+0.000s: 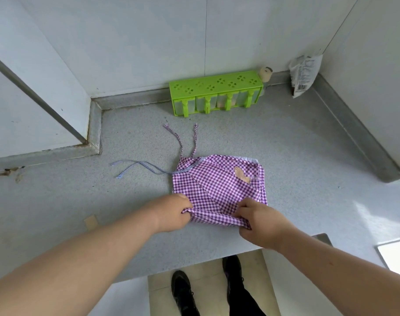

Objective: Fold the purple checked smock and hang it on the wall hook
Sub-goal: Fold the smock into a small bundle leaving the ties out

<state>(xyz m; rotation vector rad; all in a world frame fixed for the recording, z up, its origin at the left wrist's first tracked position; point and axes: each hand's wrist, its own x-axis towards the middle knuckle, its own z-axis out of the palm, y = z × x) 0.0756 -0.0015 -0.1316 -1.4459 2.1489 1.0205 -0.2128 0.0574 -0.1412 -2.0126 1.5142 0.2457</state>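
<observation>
The purple-and-white checked cotton smock (219,185) lies folded into a compact, roughly square bundle on the grey speckled countertop (297,156), in front of the bright green plastic condiment rack (217,94) that stands against the back wall. How many layers the bundle holds cannot be made out; a sliver of white lining shows only at its far right edge, and a tan heart-shaped patch (241,175) sits on the upper right of the top layer. The bundle has no clear long axis. Its near hem faces the person, and its ties point away: two checked ties (179,142) run from the far left corner toward the green rack, while two blue-striped ties (139,167) trail leftward, away from it.

The left hand (171,213) grips the near left corner of the smock, fingers curled under so their tips are hidden by cloth. The right hand (260,222) pinches the near right corner, with bunched fabric held between thumb and fingers; most of those fingers are also hidden.

Beside the right end of the green rack, a small beige container (266,74) is partly hidden behind it. Farther right of the rack, a white printed plastic bag (303,74) leans in the corner, its print too small to read. A pale scrap (91,221) lies on the counter left of the left forearm.
</observation>
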